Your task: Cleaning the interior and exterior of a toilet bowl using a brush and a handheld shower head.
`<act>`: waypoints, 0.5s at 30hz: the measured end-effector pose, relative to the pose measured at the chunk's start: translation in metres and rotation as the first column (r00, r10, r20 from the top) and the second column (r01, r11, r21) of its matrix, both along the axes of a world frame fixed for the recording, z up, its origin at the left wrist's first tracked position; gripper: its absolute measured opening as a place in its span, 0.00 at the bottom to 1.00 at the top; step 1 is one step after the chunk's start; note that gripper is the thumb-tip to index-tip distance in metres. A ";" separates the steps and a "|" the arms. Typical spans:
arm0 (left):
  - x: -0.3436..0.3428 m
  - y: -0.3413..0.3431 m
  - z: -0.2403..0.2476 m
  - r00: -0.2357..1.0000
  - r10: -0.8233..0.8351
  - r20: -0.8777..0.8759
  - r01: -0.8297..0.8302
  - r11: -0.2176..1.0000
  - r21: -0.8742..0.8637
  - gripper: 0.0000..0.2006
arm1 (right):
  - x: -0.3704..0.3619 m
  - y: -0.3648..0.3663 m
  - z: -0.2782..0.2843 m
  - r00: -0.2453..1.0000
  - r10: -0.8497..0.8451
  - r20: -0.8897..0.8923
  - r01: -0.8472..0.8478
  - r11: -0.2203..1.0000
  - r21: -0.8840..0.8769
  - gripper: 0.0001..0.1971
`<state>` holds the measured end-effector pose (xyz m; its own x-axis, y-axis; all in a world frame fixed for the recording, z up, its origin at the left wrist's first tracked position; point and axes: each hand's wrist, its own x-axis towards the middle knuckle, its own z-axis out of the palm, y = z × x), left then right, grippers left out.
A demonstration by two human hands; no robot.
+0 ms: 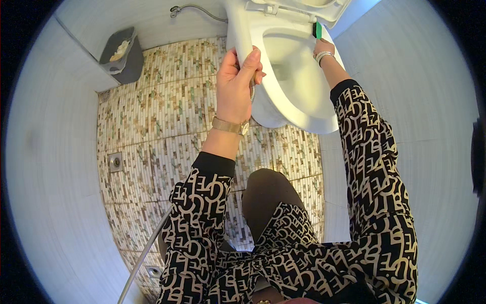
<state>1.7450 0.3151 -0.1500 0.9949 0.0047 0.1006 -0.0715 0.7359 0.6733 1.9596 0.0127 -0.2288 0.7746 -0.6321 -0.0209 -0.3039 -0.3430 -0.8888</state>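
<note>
1. Left to right, you have two floor drains (115, 162), one grey bin (129, 63) holding crumpled whitish material, one white toilet (304, 120) and one green brush (317, 30) with dark bristles. Three stretches of hose show: a grey hose (145, 254) at lower left, a wall hose (202, 8) at the top, and a ribbed hose (252, 93) below your left hand (239, 76); you cannot tell whether any of them join.
2. Your left hand is curled closed around the ribbed hose's upper end, just beside the toilet's left side; what sits inside the fist is hidden.
3. Your right hand (323, 47) is closed on the brush, which is at the rim's back right, near the seat hinge; contact is unclear.
4. Your left forearm points up and slightly right, thumb uppermost, a watch (230, 125) at the wrist.
5. Your right arm stretches farther forward along the toilet's right side, angled inward.
</note>
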 end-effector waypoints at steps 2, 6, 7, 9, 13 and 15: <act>0.002 -0.001 -0.005 1.000 0.000 -0.005 0.001 1.000 0.011 0.11 | -0.004 0.007 -0.002 0.999 0.035 -0.002 -0.035 0.984 0.176 0.16; 0.007 -0.005 -0.008 1.000 0.008 -0.007 -0.008 1.000 -0.005 0.11 | -0.030 0.071 -0.034 0.903 0.412 -0.124 -0.424 0.804 -0.418 0.17; 0.004 0.004 -0.014 0.999 0.032 -0.018 -0.032 0.999 0.018 0.11 | -0.045 0.107 -0.037 0.882 0.466 -0.061 -0.411 0.702 -0.582 0.18; -0.001 0.017 -0.020 0.999 0.043 -0.031 -0.042 0.999 0.026 0.12 | -0.047 0.146 -0.011 0.830 0.513 -0.220 -0.542 0.644 -0.540 0.19; 0.004 -0.004 -0.004 0.999 0.048 -0.022 -0.049 0.998 -0.051 0.10 | -0.009 0.097 0.037 0.858 0.389 -0.336 -0.514 0.664 -0.544 0.19; 0.003 0.000 -0.006 0.997 0.067 -0.031 -0.069 0.995 -0.077 0.08 | -0.014 0.109 0.039 0.841 0.463 -0.282 -0.532 0.608 -0.590 0.18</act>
